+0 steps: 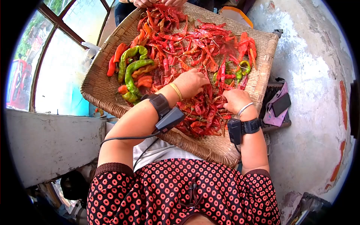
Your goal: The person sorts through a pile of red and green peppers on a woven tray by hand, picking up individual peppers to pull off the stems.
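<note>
A large woven tray (108, 98) holds a spread of dried red chillies (198, 108). My left hand (190, 83) rests over the middle of the chillies, its fingers bent down among them; whether they hold anything is hidden. To its right, my right hand (237, 100) is at the right part of the pile, fingers curled inward with the tips at the chillies; what they grip cannot be made out. Long green peppers (132, 75) and orange-red peppers (145, 81) lie at the tray's left. A small green pepper (244, 67) lies on the right, beyond my right hand.
Another person's hands (159, 3) are at the tray's far edge. A window (56, 67) stands at the left above a pale ledge (56, 138). A rough wall (307, 93) is at the right, with a pink cloth (276, 108) beside the tray.
</note>
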Demonstrator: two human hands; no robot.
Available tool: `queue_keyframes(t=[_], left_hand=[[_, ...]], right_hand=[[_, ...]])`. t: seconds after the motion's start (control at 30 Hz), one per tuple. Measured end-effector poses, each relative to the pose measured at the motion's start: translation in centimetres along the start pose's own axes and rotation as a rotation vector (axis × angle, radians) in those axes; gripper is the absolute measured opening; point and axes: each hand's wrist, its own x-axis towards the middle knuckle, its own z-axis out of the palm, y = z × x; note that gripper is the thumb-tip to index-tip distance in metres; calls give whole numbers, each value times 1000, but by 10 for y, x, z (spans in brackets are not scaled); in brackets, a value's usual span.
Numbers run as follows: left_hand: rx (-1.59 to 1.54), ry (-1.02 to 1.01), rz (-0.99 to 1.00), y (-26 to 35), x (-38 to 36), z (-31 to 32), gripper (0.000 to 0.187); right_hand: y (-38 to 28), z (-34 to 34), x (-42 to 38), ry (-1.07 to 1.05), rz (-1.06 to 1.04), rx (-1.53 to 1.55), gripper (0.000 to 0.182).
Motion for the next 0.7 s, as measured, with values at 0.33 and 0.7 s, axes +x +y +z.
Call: queue_keyframes(t=[0.33,0.7], left_hand=[[-188,-159,45,17,1,6,29],[-293,-13,-59,15,5,-14,17]], right_hand=[[10,-7,6,574,21,778,23],[7,-13,4,1320,-41,976,18]])
